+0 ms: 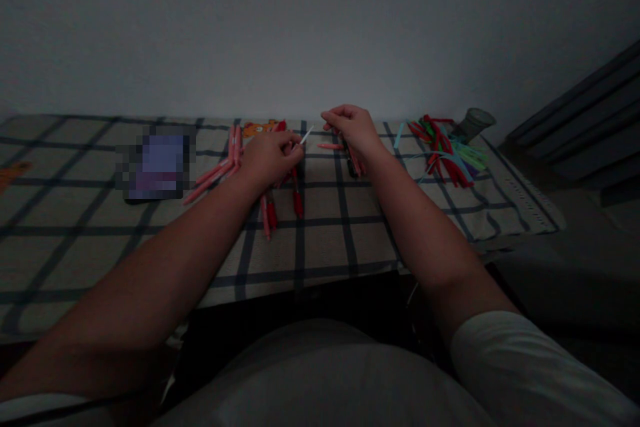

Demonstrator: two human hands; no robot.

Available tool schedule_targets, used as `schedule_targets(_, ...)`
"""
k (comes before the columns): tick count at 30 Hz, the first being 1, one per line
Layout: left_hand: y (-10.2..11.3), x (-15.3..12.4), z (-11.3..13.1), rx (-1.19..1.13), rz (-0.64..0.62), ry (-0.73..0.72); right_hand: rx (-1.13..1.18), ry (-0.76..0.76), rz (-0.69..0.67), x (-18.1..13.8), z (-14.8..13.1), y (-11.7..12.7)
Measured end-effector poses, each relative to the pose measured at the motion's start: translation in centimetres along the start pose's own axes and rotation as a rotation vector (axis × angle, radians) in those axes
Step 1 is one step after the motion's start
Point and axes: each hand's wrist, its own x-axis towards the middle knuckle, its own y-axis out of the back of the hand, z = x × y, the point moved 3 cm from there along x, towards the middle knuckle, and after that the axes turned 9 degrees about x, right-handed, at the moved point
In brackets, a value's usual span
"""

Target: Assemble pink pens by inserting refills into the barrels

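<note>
My left hand (273,155) is closed in a pinch on a thin white stick (307,135), which slants up to the right from the fingertips. Under and beside that hand lie pink pens (234,145) and several red-tipped pens (298,203). To the right, my right hand (351,125) has its thumb and forefinger pressed together, apart from the stick's tip. Whatever it holds, if anything, is too small to make out. A pink pen (330,146) and a few darker pens (356,165) lie below it, partly hidden by the palm and wrist.
A checked cloth (325,240) covers the table against a plain wall. At the left lies a phone (159,167) with its screen blurred. Red, green and blue strips (445,153) lie in a bundle at the right, beside a grey-green cup (475,123) on its side.
</note>
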Motion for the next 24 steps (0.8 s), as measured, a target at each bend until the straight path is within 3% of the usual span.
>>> schedule_targets(4,0.0,0.0,0.0,0.002,0.021,-0.003,0.039,-0.018,-0.007,0.0,0.1,0.2)
schedule_targets(17,0.2,0.0,0.2,0.000,-0.012,0.019,-0.423,0.045,-0.139,-0.1,-0.7,0.7)
schedule_targets(24,0.0,0.0,0.1,0.010,0.024,-0.008,-0.467,-0.004,-0.173,-1.6,-2.1,0.6)
